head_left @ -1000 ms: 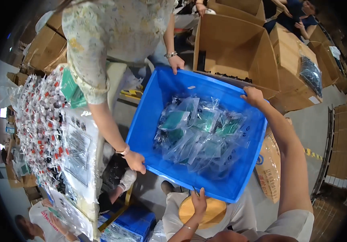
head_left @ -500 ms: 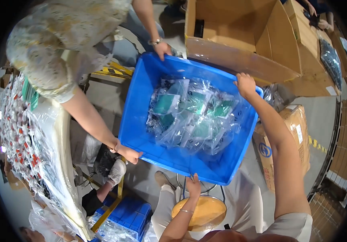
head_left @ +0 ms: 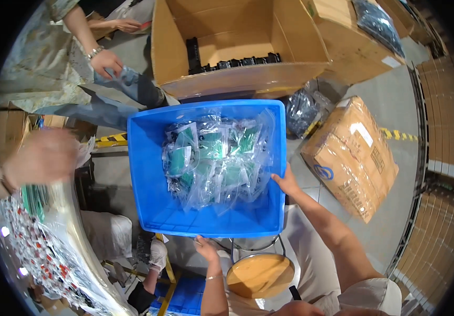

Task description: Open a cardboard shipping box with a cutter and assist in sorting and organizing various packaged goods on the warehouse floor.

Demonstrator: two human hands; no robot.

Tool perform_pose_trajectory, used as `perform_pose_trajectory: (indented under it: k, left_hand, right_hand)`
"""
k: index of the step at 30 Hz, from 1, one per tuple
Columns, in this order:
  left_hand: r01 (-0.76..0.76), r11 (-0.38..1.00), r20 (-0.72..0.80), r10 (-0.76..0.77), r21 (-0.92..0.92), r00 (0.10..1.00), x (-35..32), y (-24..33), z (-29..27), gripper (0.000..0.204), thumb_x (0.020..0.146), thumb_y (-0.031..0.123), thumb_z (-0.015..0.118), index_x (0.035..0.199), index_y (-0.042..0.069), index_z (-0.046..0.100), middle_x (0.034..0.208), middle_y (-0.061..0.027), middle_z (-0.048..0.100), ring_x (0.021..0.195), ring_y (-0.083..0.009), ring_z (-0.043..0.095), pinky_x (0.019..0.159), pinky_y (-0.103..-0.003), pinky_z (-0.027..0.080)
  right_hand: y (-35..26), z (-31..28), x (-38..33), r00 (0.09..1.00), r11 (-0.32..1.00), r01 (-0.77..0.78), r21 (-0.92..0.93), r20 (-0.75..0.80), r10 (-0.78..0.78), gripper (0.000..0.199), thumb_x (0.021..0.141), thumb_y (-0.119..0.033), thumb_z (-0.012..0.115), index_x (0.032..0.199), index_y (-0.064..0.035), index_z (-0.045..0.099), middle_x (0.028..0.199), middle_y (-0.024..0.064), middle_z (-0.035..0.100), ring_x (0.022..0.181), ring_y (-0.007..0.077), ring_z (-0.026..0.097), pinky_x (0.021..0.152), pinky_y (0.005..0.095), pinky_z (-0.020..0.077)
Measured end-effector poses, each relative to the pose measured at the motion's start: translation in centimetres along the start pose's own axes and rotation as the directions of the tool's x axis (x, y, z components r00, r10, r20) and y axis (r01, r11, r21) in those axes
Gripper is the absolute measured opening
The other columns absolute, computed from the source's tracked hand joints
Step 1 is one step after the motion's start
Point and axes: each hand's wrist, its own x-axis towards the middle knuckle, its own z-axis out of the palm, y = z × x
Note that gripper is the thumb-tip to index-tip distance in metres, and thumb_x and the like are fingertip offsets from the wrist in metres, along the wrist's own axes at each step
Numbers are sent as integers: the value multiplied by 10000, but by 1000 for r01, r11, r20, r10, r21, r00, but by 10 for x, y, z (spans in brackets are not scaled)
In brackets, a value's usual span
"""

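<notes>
A blue plastic bin (head_left: 206, 225) is held in front of me. Inside lie several clear plastic bags (head_left: 213, 145) with green and white cards or labels showing through the film. At the near rim, my left hand (head_left: 206, 249) is closed on the bin's edge, its thumb on top. My right hand (head_left: 286, 180) grips the right-side rim, with part of the fingers hidden beyond the wall. The co-worker's two hands are off the bin: one hand (head_left: 106, 63) hangs past its far left corner, the other (head_left: 45, 157) is blurred over the table at left.
A big open cardboard box (head_left: 237, 87) with black parts inside stands beyond the bin. At right a taped brown carton (head_left: 353, 158) rests on the floor, near a black plastic bag (head_left: 303, 113). A round wooden-seated stool (head_left: 261, 276) is below; a heaped work table (head_left: 47, 253) stands left.
The co-worker has let go of the bin and drawn both hands away to the left. The bin has shifted left and turned straighter. My right hand now holds nearer along its right rim.
</notes>
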Motion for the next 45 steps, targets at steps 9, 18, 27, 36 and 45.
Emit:
perform_pose_trajectory:
  k: [9, 18, 27, 36, 45]
  left_hand:
    - [481, 851, 166, -454, -209, 875, 13, 15, 7, 227, 832, 217, 562, 780, 76, 391, 517, 23, 368, 344, -66, 318, 291, -229, 202]
    - [444, 892, 132, -433, -78, 892, 29, 7, -14, 240, 842, 247, 537, 782, 24, 471, 507, -5, 423, 384, -94, 382, 337, -248, 282]
    - [109, 943, 530, -270, 315, 804, -13, 123, -43, 313, 880, 269, 419, 816, -18, 527, 664, -67, 622, 594, -141, 554, 557, -282, 431]
    - [45, 999, 706, -38, 9, 707, 15, 258, 127, 261, 896, 291, 439, 931, 42, 512, 720, -40, 576, 520, -79, 482, 476, -217, 395]
    - [-296, 924, 378, 370, -241, 849, 111, 402, 244, 365, 931, 221, 353, 1217, -6, 361, 782, -61, 524, 654, -84, 459, 591, -222, 394]
  right_hand:
    - [8, 11, -1, 990, 963, -140, -231, -37, 135, 699, 716, -74, 553, 1306, -8, 183, 1147, 255, 466, 1051, 361, 476, 887, 379, 380]
    - [0, 18, 2, 989, 982, -113, -151, 81, 126, 765, 720, -95, 580, 1328, -14, 122, 1235, 243, 380, 1120, 347, 420, 922, 371, 356]
    - [33, -96, -59, 950, 894, -240, -379, 95, 296, 686, 705, -384, 646, 1196, 27, 402, 1080, 226, 518, 946, 295, 534, 832, 372, 412]
    - [49, -211, 129, 960, 855, -249, -455, -2, 279, 303, 690, -216, 620, 854, 34, 571, 830, 238, 585, 785, 375, 568, 704, 422, 447]
    - [78, -221, 346, 955, 745, -279, -605, -256, 150, 708, 722, -267, 648, 1264, -11, 272, 1299, 200, 281, 1154, 362, 369, 953, 397, 341]
